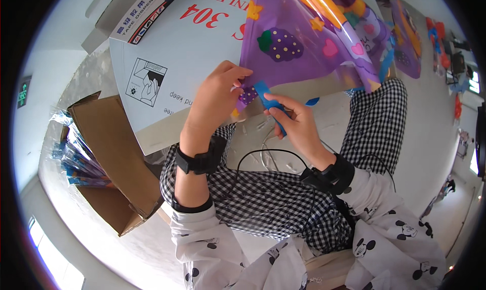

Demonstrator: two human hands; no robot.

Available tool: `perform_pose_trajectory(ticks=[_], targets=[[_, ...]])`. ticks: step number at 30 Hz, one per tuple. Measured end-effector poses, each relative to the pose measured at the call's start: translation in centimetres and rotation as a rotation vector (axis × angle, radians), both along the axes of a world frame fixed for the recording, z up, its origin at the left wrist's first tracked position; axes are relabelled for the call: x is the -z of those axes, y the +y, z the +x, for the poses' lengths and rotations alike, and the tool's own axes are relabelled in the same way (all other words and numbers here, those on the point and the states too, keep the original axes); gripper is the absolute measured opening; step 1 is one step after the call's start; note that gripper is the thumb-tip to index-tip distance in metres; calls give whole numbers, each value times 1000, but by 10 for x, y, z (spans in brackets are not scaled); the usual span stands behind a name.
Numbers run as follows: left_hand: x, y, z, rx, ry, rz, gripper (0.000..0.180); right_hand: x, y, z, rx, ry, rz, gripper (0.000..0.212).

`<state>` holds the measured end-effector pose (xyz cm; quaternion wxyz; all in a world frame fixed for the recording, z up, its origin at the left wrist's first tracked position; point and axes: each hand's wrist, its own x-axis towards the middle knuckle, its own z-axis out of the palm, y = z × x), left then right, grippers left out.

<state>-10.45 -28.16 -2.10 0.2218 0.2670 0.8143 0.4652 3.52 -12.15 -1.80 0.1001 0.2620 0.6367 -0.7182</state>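
A purple printed plastic sheet [314, 52], patterned with berries, hearts and stars, lies over the far side of the work surface, and part of it is folded or rolled at the right. My left hand [215, 95] has its fingers closed on the sheet's near left corner. Just right of it, my right hand [298, 120] pinches a flat blue strip [264, 93] between thumb and fingers. The strip's upper end lies against the sheet's near edge. Whether it is stuck there I cannot tell.
Under the sheet is a light grey printed board [197, 57]. A tape dispenser box [147, 11] lies at its far left. An open cardboard box [109, 148] with plastic-wrapped packs [83, 158] stands on the left. A black cable [273, 150] loops above my lap.
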Motion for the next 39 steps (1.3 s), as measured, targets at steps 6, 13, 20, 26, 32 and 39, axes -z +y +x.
perform_pose_trajectory(ticks=[6,13,20,26,32,39], targets=[[5,30,36,-84,62,20,37,-2,24,23,-29,20,-21,32],[2,28,59,-141,97,28,40,5,30,28,-49,18,-49,36],[6,28,63,-201,70,87,43,7,22,26,-136,36,72,43],[9,36,54,-159,144,56,39,2,20,32,-183,112,228,45],[11,40,43,-131,136,40,34,-9,24,25,-190,32,255,47],[7,40,45,-86,168,-22,39,-7,22,25,-237,15,364,49]])
